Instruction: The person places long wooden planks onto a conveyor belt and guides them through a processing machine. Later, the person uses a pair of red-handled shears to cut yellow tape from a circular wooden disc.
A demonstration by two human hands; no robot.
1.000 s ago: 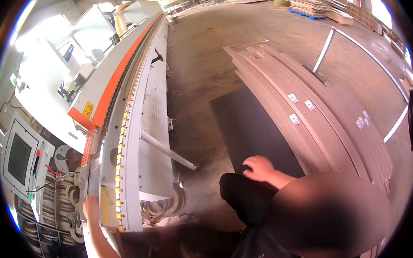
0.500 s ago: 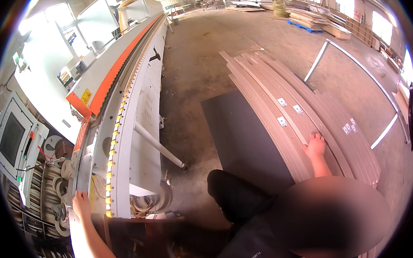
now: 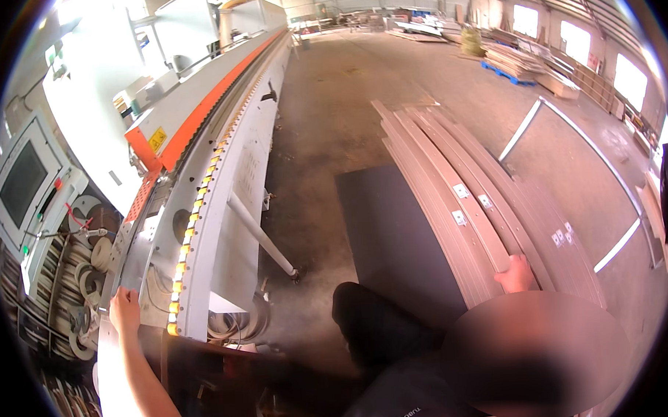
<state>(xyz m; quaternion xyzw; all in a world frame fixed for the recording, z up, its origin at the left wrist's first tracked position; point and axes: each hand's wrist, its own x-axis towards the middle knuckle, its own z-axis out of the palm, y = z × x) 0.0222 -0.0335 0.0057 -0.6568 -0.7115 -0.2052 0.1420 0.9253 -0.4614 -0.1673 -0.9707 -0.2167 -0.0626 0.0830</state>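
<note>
Grip of my right hand [image 3: 517, 274] is bent over a long brown board [image 3: 489, 238], but with fingertip undersides hidden and forearm lost in blur, I cannot confirm clamping. Left of it, at the white-and-orange machine [image 3: 248, 182], my left hand [image 3: 124, 309] is curled, hold indeterminable. One second earlier, I record the right hand above the dark sheet [image 3: 394, 236].

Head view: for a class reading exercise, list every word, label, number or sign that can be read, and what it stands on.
Yellow warning sign on the white machine: fine detail too small to read.
Pale lettering on the dark clothing: wording not copied here.
White labels on the brown boards: too small to read.
</note>
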